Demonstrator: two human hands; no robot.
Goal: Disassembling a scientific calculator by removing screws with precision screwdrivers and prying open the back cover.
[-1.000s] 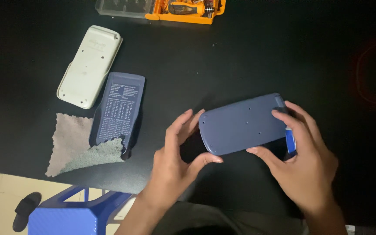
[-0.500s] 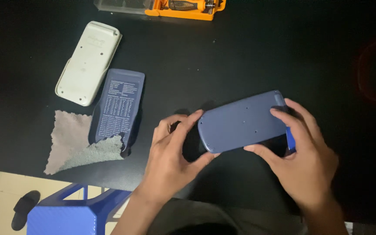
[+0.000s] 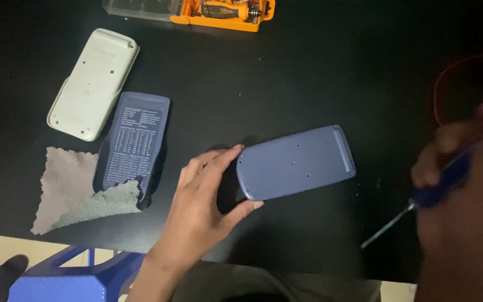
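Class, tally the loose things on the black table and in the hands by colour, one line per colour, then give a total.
Blue: 3, the calculator steadied by the left hand, the printed cover, the screwdriver in the right hand
White: 1, calculator
Grey: 1, cloth
Orange: 1, tool case
Total: 6

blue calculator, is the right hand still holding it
No, the right hand is off to the side gripping a screwdriver, and only the left hand touches the blue calculator.

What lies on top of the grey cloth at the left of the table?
The lower end of the dark blue printed cover lies over the grey cloth, whose corner folds up onto that cover. What the cloth hides beneath itself cannot be seen.
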